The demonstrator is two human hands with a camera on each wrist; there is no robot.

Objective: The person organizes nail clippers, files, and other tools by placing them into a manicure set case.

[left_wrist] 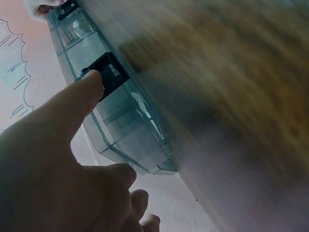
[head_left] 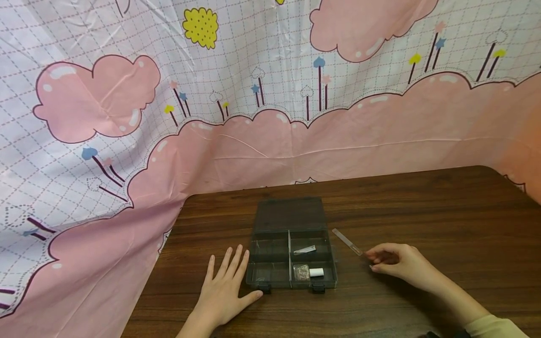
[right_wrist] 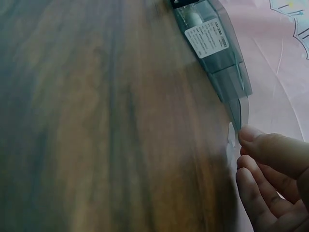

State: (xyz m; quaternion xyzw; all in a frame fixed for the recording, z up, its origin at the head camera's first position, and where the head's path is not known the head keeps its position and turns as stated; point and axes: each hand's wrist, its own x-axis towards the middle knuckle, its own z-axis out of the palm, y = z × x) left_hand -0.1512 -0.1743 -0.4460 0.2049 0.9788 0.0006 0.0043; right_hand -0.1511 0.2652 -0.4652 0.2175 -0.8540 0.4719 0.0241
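Nearest the camera, the left hand (head_left: pixel 224 288) lies flat on the wooden table (head_left: pixel 422 211), palm down and fingers straight and spread, grasping nothing; its thumb reaches toward the front left corner of the clear organizer box (head_left: pixel 291 256), and the left wrist view shows the thumb tip pressed against the box's dark front latch (left_wrist: pixel 107 73); the fingers lie just beside the box's left wall. To the right, the right hand (head_left: pixel 395 263) rests on the table with fingers curled, pinching the near end of a slim clear strip (head_left: pixel 347 241); the strip runs from the fingertips up and to the left, its far end near the box's right side but apart from it; the right wrist view shows the fingertips (right_wrist: pixel 256 140) at the strip's end, with the box close beyond. The box sits between the two hands, its lid open and laid back away from the person; inside, a small white piece (head_left: pixel 316 272) and a small bag of tiny parts (head_left: pixel 301 272) lie in the near right compartment, and a small metal blade-like piece (head_left: pixel 305 250) lies in the compartment behind. Beyond the table hangs a pink and white patterned cloth (head_left: pixel 127 117).
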